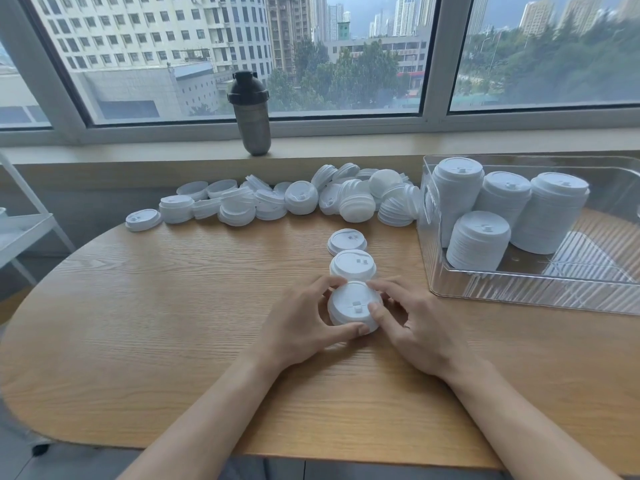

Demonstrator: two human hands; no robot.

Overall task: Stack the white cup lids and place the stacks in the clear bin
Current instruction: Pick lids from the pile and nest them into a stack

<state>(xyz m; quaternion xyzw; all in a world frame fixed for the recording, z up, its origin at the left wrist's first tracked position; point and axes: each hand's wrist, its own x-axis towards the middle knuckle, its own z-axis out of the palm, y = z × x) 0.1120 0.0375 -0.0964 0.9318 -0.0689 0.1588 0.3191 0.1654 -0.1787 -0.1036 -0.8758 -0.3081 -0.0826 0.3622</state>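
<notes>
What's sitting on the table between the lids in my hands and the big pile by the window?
In the head view, two short lid stacks: a nearer stack touching the held lids, a farther stack, then bare table up to the pile.

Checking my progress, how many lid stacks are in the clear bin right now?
4: back-left stack, back-middle stack, back-right stack, and a shorter front stack, all in the clear bin. None seem hidden.

four lid stacks [509,209], one clear bin [519,296], one shaker bottle [251,114]
</notes>
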